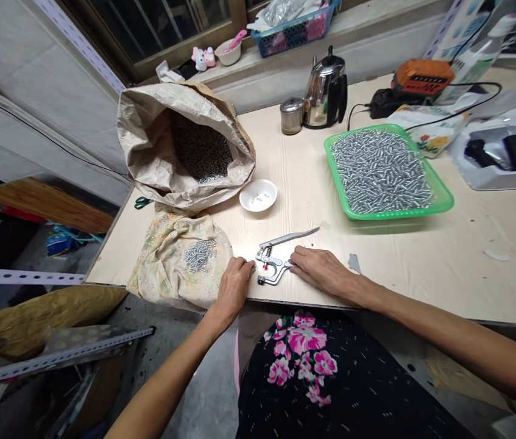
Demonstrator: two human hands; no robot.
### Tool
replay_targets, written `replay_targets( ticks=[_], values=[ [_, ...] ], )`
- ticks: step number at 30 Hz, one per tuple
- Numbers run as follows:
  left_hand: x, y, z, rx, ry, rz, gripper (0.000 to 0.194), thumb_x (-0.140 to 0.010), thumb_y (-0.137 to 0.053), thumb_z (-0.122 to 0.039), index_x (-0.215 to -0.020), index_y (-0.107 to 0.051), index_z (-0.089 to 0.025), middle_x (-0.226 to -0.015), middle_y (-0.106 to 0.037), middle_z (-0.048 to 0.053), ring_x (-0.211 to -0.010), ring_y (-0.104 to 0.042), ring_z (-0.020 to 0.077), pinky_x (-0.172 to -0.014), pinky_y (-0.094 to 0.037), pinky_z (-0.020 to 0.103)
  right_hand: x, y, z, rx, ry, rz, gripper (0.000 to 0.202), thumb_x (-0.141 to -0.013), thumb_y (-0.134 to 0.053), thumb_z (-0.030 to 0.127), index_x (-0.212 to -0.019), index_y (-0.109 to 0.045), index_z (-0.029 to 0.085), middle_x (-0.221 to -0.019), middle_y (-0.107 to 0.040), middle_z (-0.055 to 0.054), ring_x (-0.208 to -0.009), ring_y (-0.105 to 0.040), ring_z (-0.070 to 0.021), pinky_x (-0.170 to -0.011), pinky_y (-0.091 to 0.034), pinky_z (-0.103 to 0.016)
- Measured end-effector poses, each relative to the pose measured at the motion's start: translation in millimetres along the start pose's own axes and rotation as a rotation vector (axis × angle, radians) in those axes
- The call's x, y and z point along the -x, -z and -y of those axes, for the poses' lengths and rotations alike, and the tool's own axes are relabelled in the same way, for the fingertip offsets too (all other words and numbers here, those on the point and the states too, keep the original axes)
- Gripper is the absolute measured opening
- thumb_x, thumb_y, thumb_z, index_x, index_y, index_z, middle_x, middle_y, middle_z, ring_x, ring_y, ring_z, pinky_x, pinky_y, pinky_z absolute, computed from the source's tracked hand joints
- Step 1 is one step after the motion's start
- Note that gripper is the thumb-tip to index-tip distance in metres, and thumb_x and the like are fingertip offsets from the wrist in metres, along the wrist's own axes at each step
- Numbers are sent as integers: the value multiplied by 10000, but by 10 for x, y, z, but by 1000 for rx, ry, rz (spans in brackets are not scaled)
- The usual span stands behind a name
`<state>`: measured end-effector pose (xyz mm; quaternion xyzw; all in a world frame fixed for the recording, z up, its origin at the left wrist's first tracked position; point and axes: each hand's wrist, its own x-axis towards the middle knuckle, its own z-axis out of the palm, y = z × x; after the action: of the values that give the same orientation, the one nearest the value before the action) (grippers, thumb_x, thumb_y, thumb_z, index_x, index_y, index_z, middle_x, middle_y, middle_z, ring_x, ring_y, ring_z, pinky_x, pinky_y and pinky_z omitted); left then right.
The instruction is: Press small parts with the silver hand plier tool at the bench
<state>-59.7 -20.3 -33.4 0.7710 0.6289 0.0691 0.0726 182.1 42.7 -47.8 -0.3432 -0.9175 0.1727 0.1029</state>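
Note:
My right hand (319,268) is closed round the lower handle of metal snap pliers (281,272) at the table's front edge. The pliers' upper handle (295,236) is raised, and a spring and a red tip show near the jaw. Just left of the jaw, my left hand (236,279) has its fingers pinched together; whatever lies between them is too small to tell. Beside it, a small pile of silvery metal pieces (199,255) rests on a patterned cloth (161,274). A white bowl (258,206) behind the pliers holds a few small pale pieces.
An open sack (143,131) of small metal parts stands at the back left. On the right is a green tray (397,214) filled with silvery pieces. Further back are a kettle (321,91), a metal canister (291,117) and an orange device (422,76) with a cable.

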Motion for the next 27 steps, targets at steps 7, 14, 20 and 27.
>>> replay_targets(
  ticks=[7, 14, 20, 27],
  values=[
    [-29, 79, -15, 220, 138, 26, 179, -918, -509, -191, -912, -688, -182, -919, -673, 75, -921, -602, 210, -835, -478, 323, 23, 0, 23, 42, 9, -14, 156, -980, -450, 214, -888, -563, 159, -909, -596, -45, -692, -501, -137, -567, -270, -282],
    [-101, 75, -142, 964, 617, 120, 289, -720, -699, -429, -782, -690, -146, -570, -590, -22, -481, -492, 100, -481, -373, 219, 61, -81, 17, 75, 47, -83, 175, -947, -418, 119, -868, -569, 159, -838, -590, -38, -633, -443, -128, -539, -173, -307],
    [-96, 101, -257, 1037, 732, 90, 405, -579, -783, -493, -738, -712, -127, -597, -603, -15, -492, -434, 71, -457, -307, 198, 68, -69, 38, 115, 43, -93, 209, -956, -396, 99, -873, -579, 159, -834, -596, -43, -640, -453, -131, -537, -156, -317],
    [-105, 96, -275, 1022, 776, 101, 398, -542, -799, -481, -704, -701, -131, -585, -609, -13, -478, -449, 74, -458, -330, 205, 80, -92, 40, 122, 28, -80, 171, -961, -422, 103, -909, -571, 168, -871, -599, -40, -671, -470, -136, -528, -140, -319]
  ],
)
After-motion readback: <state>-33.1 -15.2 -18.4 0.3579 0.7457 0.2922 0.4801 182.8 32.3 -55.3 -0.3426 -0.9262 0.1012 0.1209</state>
